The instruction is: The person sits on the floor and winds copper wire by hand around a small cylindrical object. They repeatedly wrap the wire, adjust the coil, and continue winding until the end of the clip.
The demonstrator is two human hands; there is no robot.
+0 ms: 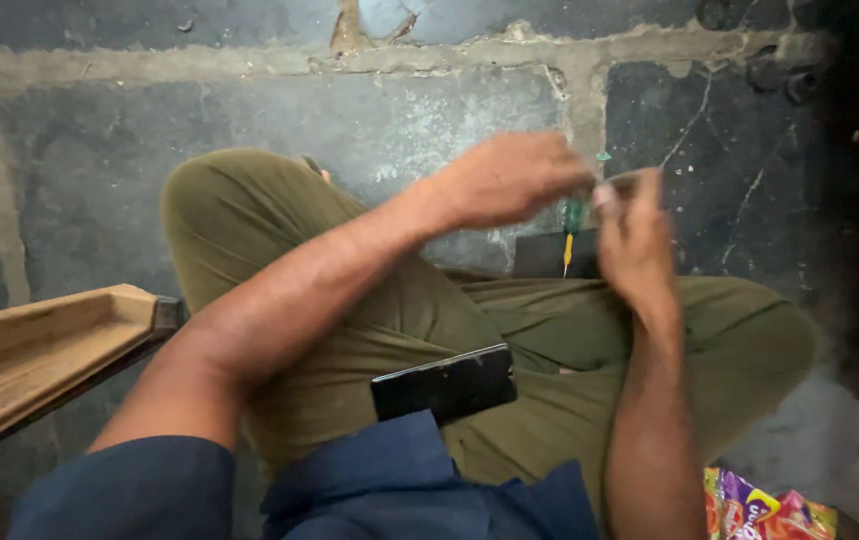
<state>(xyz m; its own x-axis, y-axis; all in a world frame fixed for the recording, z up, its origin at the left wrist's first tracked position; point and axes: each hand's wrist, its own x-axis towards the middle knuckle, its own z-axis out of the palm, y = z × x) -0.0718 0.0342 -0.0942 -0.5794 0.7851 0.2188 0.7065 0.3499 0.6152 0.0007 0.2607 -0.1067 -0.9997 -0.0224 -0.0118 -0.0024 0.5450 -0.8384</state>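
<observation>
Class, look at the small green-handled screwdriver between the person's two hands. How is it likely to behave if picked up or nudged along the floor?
The screwdriver looks slim and short beside the left hand and right hand, so it is probably light. Its straight shaft suggests stiffness, not flop. The handle seems rounded, so it may roll on the stone floor, though blur hides detail.

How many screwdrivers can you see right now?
1: a green-handled screwdriver between the left hand and right hand, above the lap. Others may be hidden behind the hands.

Screwdriver [571,225] green-yellow – trousers [369,330] olive – floor [99,150] dark grey.
</observation>
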